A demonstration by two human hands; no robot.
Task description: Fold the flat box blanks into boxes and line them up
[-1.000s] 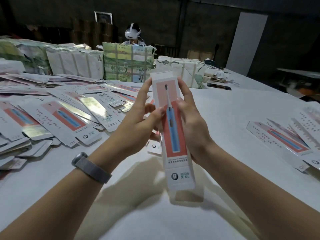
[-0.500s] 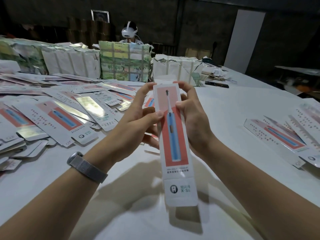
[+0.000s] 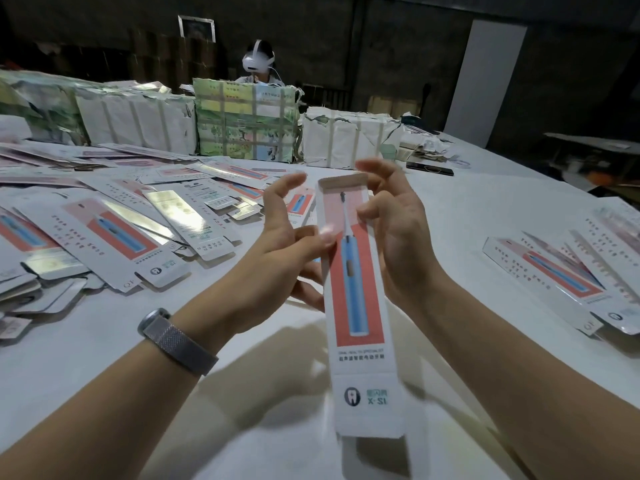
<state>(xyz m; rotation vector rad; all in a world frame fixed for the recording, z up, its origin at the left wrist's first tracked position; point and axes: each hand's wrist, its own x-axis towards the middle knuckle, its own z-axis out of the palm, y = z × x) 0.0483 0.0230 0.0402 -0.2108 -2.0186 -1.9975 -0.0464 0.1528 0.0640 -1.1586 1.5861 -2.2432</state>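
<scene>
I hold one long white box point(image 3: 360, 306) upright between both hands above the table; it shows a blue toothbrush on a red panel. My left hand point(image 3: 277, 251) grips its left edge with the thumb on the front face. My right hand point(image 3: 398, 237) holds the right edge, fingers curled at the open top end. The bottom flap hangs loose and blurred. A spread of flat box blanks point(image 3: 110, 233) covers the table to the left. A small group of boxes point(image 3: 568, 271) lies at the right.
The white table point(image 3: 467, 216) stretches ahead. Strapped paper bundles point(image 3: 246, 123) stand in a row at the back, with a person in a white headset point(image 3: 258, 60) behind them. A dark phone point(image 3: 429, 168) lies at the back right.
The box has come lower and nearer to me, and its top end now stands open. My left fingers have spread away from the box's upper part.
</scene>
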